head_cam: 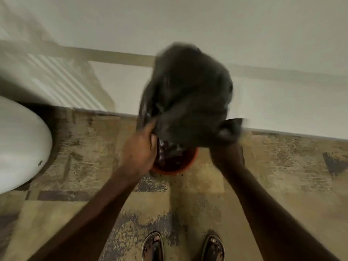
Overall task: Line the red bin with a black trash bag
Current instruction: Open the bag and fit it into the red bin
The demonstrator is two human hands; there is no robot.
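Observation:
A black trash bag (190, 95) billows up in front of me, blurred by motion, puffed with air above the red bin (180, 167). Only the bin's near rim shows on the floor below the bag, with dark plastic inside it. My left hand (140, 149) grips the bag's left edge at the bin's left rim. On the right side, my right hand (228, 151) holds the bag's other edge, a black corner sticking out above it. Most of the bin is hidden by the bag and my hands.
A white toilet bowl (20, 146) stands at the left. A pale tiled wall (282, 102) runs just behind the bin. The floor (197, 204) is mottled tan and grey. My sandalled feet (182, 247) stand at the bottom edge.

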